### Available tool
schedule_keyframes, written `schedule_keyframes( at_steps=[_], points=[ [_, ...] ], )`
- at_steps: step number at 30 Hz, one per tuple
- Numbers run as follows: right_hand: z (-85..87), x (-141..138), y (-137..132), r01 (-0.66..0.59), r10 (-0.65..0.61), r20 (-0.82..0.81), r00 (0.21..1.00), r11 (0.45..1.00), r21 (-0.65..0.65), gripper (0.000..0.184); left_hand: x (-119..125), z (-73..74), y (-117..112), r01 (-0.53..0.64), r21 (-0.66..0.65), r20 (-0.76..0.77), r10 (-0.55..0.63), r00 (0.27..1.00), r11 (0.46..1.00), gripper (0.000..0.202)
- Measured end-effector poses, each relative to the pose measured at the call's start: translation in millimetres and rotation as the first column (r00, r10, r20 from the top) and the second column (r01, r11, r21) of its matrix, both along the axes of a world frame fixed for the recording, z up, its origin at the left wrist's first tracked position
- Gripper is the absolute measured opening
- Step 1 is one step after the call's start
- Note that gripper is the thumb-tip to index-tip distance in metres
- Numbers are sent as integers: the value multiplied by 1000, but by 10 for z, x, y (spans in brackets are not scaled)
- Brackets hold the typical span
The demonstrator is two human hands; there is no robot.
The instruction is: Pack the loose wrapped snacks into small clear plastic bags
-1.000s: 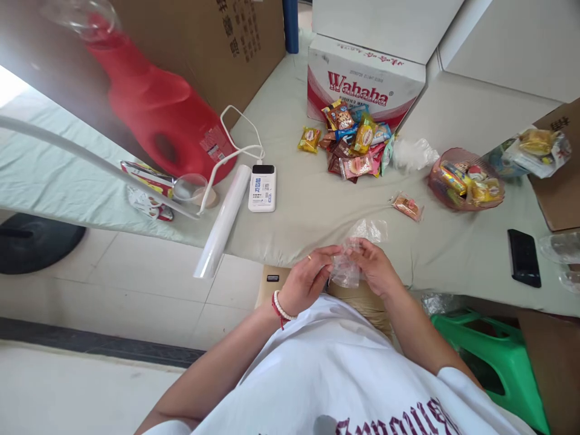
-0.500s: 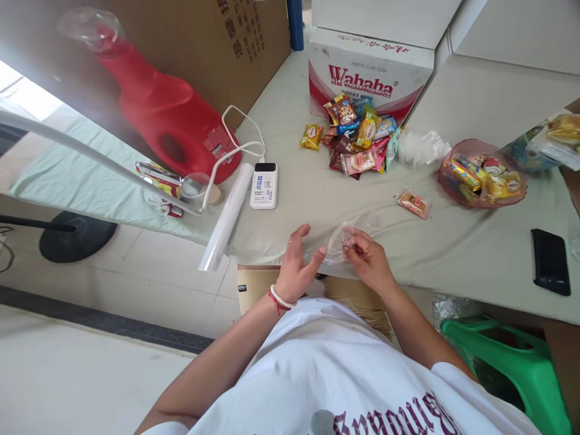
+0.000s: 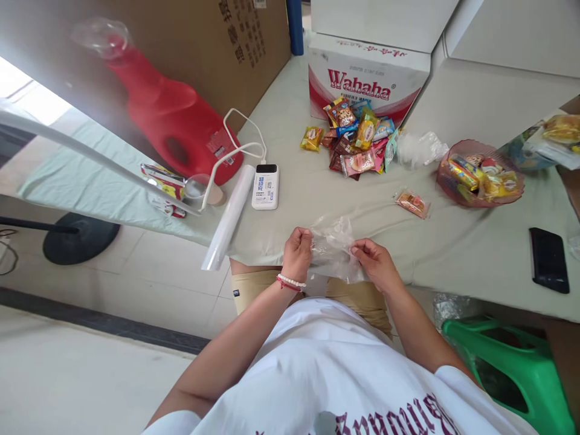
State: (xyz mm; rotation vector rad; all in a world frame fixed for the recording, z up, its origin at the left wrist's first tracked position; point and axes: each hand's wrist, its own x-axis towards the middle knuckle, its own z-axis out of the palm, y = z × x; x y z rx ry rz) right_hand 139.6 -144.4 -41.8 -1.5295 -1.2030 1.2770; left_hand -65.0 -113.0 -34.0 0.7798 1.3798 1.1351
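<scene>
A clear plastic bag [image 3: 334, 244] is stretched between my two hands at the front edge of the table. My left hand [image 3: 298, 252], with a beaded bracelet at the wrist, has its fingers closed on the bag's left side. On the other side my right hand [image 3: 374, 261] pinches the bag between thumb and fingertips. Past the right hand lies a single wrapped snack [image 3: 412, 203]. Farther back, a pile of wrapped snacks [image 3: 360, 136] leans toward a white and red Wahaha carton [image 3: 369, 75].
Left of the hands are a white power bank [image 3: 265, 188] with a cable, a roll of clear film [image 3: 229, 217] and a big red jug [image 3: 176, 115]. At right stand a pink bowl [image 3: 446, 192] of snacks and a black phone [image 3: 549, 260]. A green stool [image 3: 512, 362] is below.
My left hand was spread beside the bag and has closed on it. The bag is now pulled wider between both hands. My right hand has shifted slightly right and down.
</scene>
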Motion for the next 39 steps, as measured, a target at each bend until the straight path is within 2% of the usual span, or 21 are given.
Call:
schedule_keyframes(
  at_steps=[3,4,5,7,9,10,12,14,17,19,22,24,26,27,28,29,31,33,35,37,39],
  points=[
    [138,25,-42,153,-191,227,955,972,176,31,-8,-13,-29,-23,7,64,22,998,1000,43],
    [205,15,-53,152,-211,260,942,961,231,30,-10,-13,-42,-4,25,65,3,998,1000,45],
    [269,-8,-58,106,-177,270,946,960,259,30,-9,-10,-56,28,43,58,-31,998,999,47],
    [354,-94,-40,-68,-5,283,959,966,250,34,-2,-1,-87,116,65,45,-119,992,991,49],
    [350,-199,16,-209,134,323,937,955,210,43,2,4,-109,192,76,60,-197,979,978,52],
    [317,-240,54,-223,154,325,933,957,186,41,-3,2,-110,211,80,77,-218,973,974,54],
    [216,-265,135,-153,120,230,966,979,135,30,-31,-12,-91,193,75,117,-201,973,978,56],
    [123,-203,193,-20,19,24,1000,998,60,25,-83,-35,-47,123,54,148,-130,980,991,56],
    [79,-10,196,146,-161,-230,960,986,-84,29,-168,-55,19,31,-12,204,-28,978,999,54],
    [121,125,143,175,-209,-301,930,975,-138,31,-208,-41,33,25,-65,260,-7,965,998,54],
    [252,270,75,69,-118,-336,934,986,-154,35,-237,24,-2,98,-106,352,-55,934,990,59],
    [335,307,107,-46,-7,-333,943,988,-150,51,-246,72,-44,194,-96,403,-140,904,976,65],
    [370,281,225,-132,80,-285,955,977,-169,74,-256,100,-83,305,-60,429,-252,868,950,70],
    [363,245,309,-163,111,-253,961,967,-194,81,-265,103,-99,353,-38,427,-304,852,935,72],
    [342,196,404,-182,132,-222,966,957,-227,79,-279,99,-110,392,-20,412,-350,841,920,74],
    [308,139,501,-187,138,-198,971,948,-258,71,-300,92,-120,409,-10,378,-375,847,913,75],
    [225,23,683,-146,103,-165,981,951,-273,51,-364,84,-132,354,-4,206,-346,915,935,73],
    [153,-70,818,-62,37,-127,991,979,-195,39,-438,111,-139,210,59,-127,-202,971,976,66],
    [111,-135,893,-28,23,-78,997,997,-65,32,-474,186,-130,134,214,-450,-24,893,968,61],
    [103,-185,920,-80,80,-7,997,997,25,26,-428,283,-85,202,338,-630,61,774,919,65],
    [115,-228,924,-148,143,88,986,988,52,19,-294,349,8,325,376,-718,52,694,868,78]
  ],
)
